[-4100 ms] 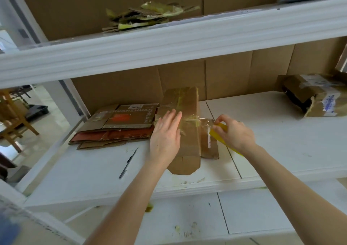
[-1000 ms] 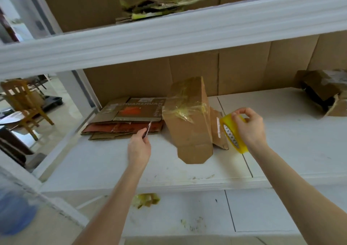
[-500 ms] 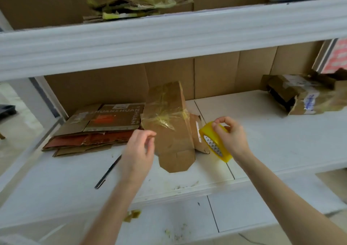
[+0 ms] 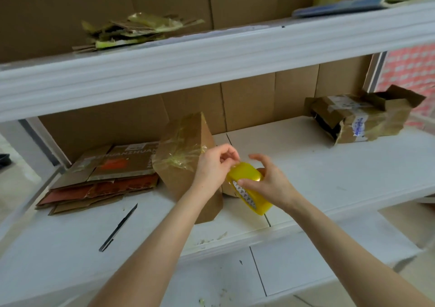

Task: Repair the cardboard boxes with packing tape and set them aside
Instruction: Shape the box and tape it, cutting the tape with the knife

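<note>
Tape roll gripped in right hand, left hand fingertips pinching its upper edge, flattened cardboard box just behind

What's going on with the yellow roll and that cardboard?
A person is mending cardboard on a white shelf. The right hand grips a yellow roll of packing tape while the left hand picks at its rim, likely hunting the tape's end. The flattened brown cardboard box with crumpled clear tape sits behind the hands. A slim dark knife rests nearby.
</note>
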